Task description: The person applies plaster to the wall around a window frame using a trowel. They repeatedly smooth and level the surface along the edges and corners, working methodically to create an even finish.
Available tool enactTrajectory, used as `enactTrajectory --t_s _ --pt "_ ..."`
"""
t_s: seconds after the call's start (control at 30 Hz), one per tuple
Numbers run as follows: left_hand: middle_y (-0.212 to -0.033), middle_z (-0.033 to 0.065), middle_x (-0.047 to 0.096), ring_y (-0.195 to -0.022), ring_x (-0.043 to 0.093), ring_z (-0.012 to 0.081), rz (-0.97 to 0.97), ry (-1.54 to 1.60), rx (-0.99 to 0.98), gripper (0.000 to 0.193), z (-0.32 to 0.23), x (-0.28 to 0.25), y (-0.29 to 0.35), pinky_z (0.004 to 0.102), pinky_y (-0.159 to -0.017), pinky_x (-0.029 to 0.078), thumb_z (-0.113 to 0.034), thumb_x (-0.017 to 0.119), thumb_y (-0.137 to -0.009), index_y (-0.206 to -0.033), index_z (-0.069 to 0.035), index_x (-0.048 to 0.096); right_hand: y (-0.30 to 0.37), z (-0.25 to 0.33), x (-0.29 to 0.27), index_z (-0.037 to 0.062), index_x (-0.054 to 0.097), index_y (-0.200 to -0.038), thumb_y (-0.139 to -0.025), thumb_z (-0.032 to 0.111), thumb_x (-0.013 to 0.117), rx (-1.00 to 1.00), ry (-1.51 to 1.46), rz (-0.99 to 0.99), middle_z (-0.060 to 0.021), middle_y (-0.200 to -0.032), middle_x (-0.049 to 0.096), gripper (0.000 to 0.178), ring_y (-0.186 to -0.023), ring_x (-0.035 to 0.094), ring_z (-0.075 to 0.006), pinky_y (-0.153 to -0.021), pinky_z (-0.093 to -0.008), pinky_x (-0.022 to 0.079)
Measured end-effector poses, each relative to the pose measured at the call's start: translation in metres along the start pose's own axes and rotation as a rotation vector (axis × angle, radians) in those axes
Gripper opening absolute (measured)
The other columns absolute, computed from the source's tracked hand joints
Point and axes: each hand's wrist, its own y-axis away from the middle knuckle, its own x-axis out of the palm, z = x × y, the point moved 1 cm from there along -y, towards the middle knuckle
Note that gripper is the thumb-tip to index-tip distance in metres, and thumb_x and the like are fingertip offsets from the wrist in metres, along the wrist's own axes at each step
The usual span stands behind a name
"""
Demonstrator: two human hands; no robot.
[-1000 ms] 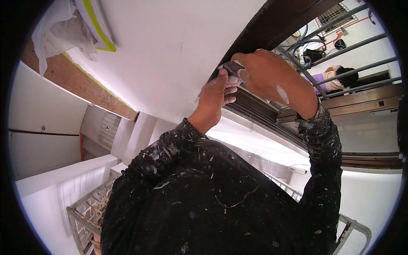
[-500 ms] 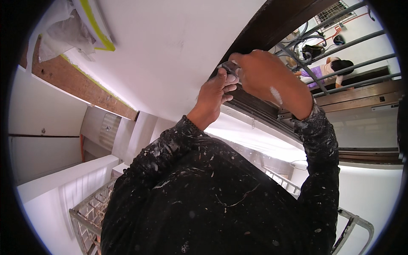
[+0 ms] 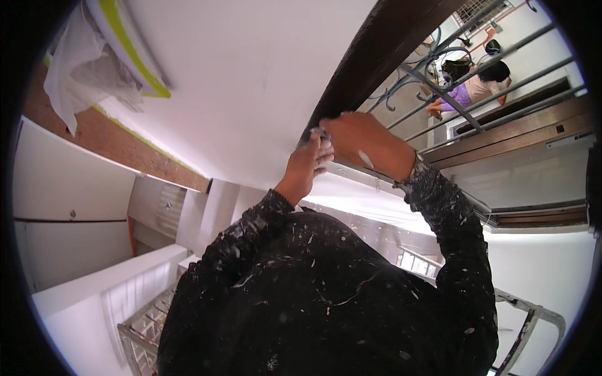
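Note:
My right hand (image 3: 370, 143) is closed in a fist-like grip, its fingertips turned away, beside the dark brown window frame (image 3: 357, 66). Touching it on the left is my left hand (image 3: 302, 168), whose whitened fingers curl up toward the same spot. A small dark-grey piece (image 3: 321, 133) shows between the two hands; it is mostly covered and its kind cannot be made out. Both hands are close to where the white wall (image 3: 263, 75) meets the frame. White smears and specks mark my black sleeves and shirt (image 3: 301, 294).
Metal window bars (image 3: 501, 94) are at the right; beyond them a person (image 3: 480, 88) bends low. Crumpled translucent plastic sheet (image 3: 88, 75) hangs upper left, near a wooden board (image 3: 125, 144). Worn metal railings (image 3: 533, 326) stand low on both sides.
My hands have moved left and slightly down in the picture, staying together at the frame. The view has shifted, showing more of the bars. The person outside has changed posture.

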Motion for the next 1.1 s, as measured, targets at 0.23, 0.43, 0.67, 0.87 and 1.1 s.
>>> enactTrajectory --t_s 0.23,0.43,0.67,0.87,1.1 --pt "-0.154 0.0342 0.036 -0.127 0.060 0.0365 -0.097 -1.056 0.974 0.037 -0.043 0.029 0.060 0.0380 -0.086 0.057 -0.017 0.070 -0.094 -0.126 -0.001 0.063 0.080 -0.024 0.002 0.0002 0.065 -0.119 -0.093 0.021 0.063 0.315 -0.368 -0.062 -0.0249 -0.083 0.069 0.034 -0.083 0.067 -0.0438 -0.076 -0.0496 0.052" --pt "-0.163 0.0376 0.012 -0.141 0.045 0.0434 -0.092 -1.109 1.025 0.046 -0.045 0.041 0.035 0.0373 -0.085 0.059 -0.001 0.061 -0.088 -0.134 -0.003 0.056 0.115 -0.019 0.021 0.0011 0.064 -0.124 -0.095 0.022 0.063 0.408 -0.554 -0.270 -0.0284 -0.081 0.067 0.035 -0.080 0.066 -0.0454 -0.075 -0.0488 0.049" --pt "-0.163 0.0372 0.013 -0.145 0.039 0.0420 -0.065 -1.043 0.905 0.041 -0.008 0.022 0.042 0.0379 -0.085 0.059 0.003 0.062 -0.084 -0.125 -0.002 0.064 0.139 -0.021 0.024 0.0002 0.065 -0.124 -0.094 0.020 0.066 0.562 -0.674 -0.299 -0.0285 -0.079 0.066 0.036 -0.076 0.066 -0.0437 -0.074 -0.0465 0.049" --pt "-0.164 0.0366 0.006 -0.130 0.056 0.0443 -0.151 -1.079 1.020 0.044 -0.013 0.026 0.016 0.0364 -0.084 0.058 0.000 0.062 -0.085 -0.128 -0.006 0.064 0.147 -0.018 0.019 -0.0001 0.066 -0.123 -0.095 0.021 0.066 0.570 -0.622 -0.342 -0.0278 -0.084 0.068 0.035 -0.078 0.068 -0.0422 -0.077 -0.0439 0.051" --pt "-0.159 0.0336 0.030 -0.123 0.061 0.0411 -0.011 -1.287 0.310 0.043 0.052 -0.046 0.019 0.0421 -0.091 0.055 -0.011 0.064 -0.084 -0.126 -0.003 0.066 0.142 -0.011 0.025 0.0009 0.067 -0.124 -0.095 0.022 0.068 0.546 -0.667 -0.357 -0.0275 -0.090 0.070 0.036 -0.084 0.069 -0.0423 -0.082 -0.0419 0.052"
